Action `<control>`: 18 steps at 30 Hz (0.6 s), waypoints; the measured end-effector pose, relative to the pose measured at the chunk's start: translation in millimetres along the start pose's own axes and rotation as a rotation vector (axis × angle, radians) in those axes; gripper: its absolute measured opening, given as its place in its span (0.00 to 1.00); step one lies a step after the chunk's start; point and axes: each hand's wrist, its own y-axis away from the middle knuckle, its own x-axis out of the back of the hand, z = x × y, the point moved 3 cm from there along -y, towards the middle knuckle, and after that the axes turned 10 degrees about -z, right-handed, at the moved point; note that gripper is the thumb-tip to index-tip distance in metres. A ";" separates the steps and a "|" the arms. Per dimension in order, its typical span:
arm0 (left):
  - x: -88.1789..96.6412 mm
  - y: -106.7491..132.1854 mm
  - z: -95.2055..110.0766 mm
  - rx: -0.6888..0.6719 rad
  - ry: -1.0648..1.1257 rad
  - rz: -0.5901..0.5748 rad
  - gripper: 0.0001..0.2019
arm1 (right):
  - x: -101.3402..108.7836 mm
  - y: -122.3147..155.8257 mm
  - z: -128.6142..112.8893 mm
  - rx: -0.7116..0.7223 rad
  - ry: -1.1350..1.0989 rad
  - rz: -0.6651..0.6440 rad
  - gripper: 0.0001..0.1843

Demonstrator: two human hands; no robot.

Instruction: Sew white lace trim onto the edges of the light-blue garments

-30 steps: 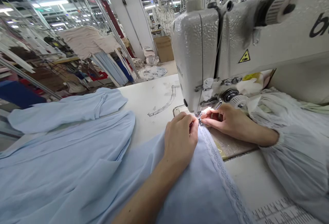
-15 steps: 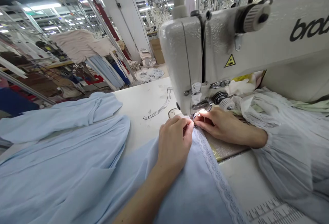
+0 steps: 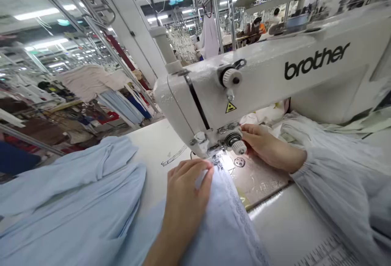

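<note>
My left hand (image 3: pixel 187 196) pinches the light blue fabric (image 3: pixel 207 225) close in front of the presser foot (image 3: pixel 217 161). White lace trim (image 3: pixel 236 207) runs along the fabric's right edge, up to the lit needle area of the sewing machine (image 3: pixel 195 95). Beside the machine head, my right hand (image 3: pixel 269 148) is held behind the tension dial (image 3: pixel 235 141). Its fingers are curled and close together; the dial hides their tips and whatever they grip.
More light blue fabric pieces (image 3: pixel 73 205) lie folded on the left of the white table (image 3: pixel 155 135). White gauzy cloth and pale green cloth (image 3: pixel 360 121) lie under the machine arm at right. A ruler scale (image 3: pixel 326 251) marks the front right. Garments hang on a rack behind.
My right hand has left the presser foot and moved up and right behind the dial. My left hand stays on the fabric. The view has shifted, showing more of the machine arm.
</note>
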 end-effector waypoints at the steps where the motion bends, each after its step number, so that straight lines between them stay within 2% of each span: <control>1: -0.5 -0.2 2.0 -0.033 -0.010 -0.028 0.06 | 2.8 -0.8 0.0 0.006 0.023 0.029 0.10; 4: -4.0 -0.2 6.0 -0.095 -0.029 -0.115 0.06 | 12.9 0.5 -3.4 0.062 0.145 0.127 0.02; 7: -8.3 0.1 6.8 -0.102 -0.007 -0.157 0.06 | 22.3 3.1 -7.6 0.127 0.272 0.181 0.03; 9: -10.4 0.8 7.0 -0.109 -0.002 -0.162 0.06 | 26.1 3.6 -8.4 0.140 0.325 0.162 0.05; 12: -11.4 2.2 7.4 -0.119 -0.004 -0.159 0.07 | 25.4 5.2 -9.2 0.127 0.359 0.007 0.06; 15: -10.9 3.2 7.5 -0.109 -0.010 -0.143 0.06 | 16.4 13.6 -14.6 0.111 0.334 -0.259 0.12; 18: -10.7 2.9 8.4 -0.130 -0.013 -0.104 0.07 | 5.0 25.4 -23.1 0.096 0.290 -0.475 0.10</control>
